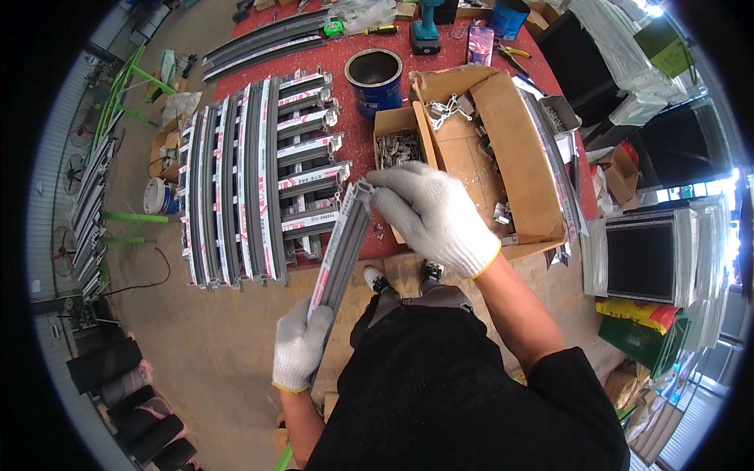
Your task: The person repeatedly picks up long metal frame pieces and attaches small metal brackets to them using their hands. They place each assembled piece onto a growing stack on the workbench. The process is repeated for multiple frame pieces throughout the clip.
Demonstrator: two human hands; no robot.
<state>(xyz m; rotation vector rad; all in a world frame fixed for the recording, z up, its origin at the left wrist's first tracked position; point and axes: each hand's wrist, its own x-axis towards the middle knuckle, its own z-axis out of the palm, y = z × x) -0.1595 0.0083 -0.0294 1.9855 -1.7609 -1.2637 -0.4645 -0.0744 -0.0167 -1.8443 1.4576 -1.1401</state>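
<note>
— While you stand at the red table (357,149), what is each hand doing?
— Your left hand (299,346), gloved in white, is wrapped around the lower end of a grey aluminium profile (339,251). Your right hand (432,213), also gloved, pinches its upper end with fingers curled over the tip.
— Where is that profile?
— You hold it tilted in the air, over the table's near edge, just right of the row of grey profiles (255,177) lying side by side.
— And nearby?
— A small cardboard box of metal fittings (398,145) sits just beyond your right hand, beside a larger open carton (495,157) and a blue can (374,78).
</note>
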